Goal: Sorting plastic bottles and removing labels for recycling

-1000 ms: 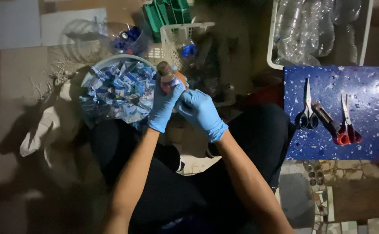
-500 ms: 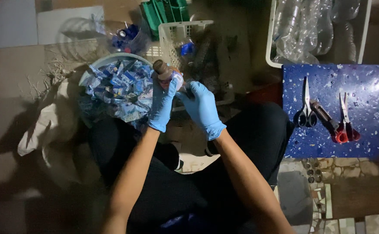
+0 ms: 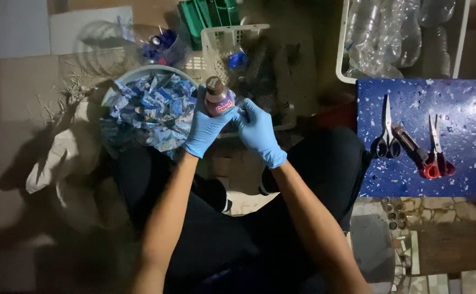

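Bottle, one small plastic one with a dark cap and a purple label band, sits upright in my left hand, just above my lap. That hand, in a blue glove, is curled round its lower body and has firm hold of it. My right hand, gloved the same blue, is bent at the fingers and pinches at the bottle's side by the label; whether it grips anything of its own I cannot tell.

Just beyond the left hand stands one round grey basin, heaped with crumpled blue and white label wrappers, too many to count. To my right lies one blue speckled board on the floor, bearing two pairs of scissors: one black-handled and one red-handled, with a dark brown knife-like tool lying between them.

Farther off, behind the bottle, is one white slotted basket with a blue-capped item inside. Beyond it stands a green crate. At the far right, one large white tub holds clear, crushed plastic bottles, tumbled together.
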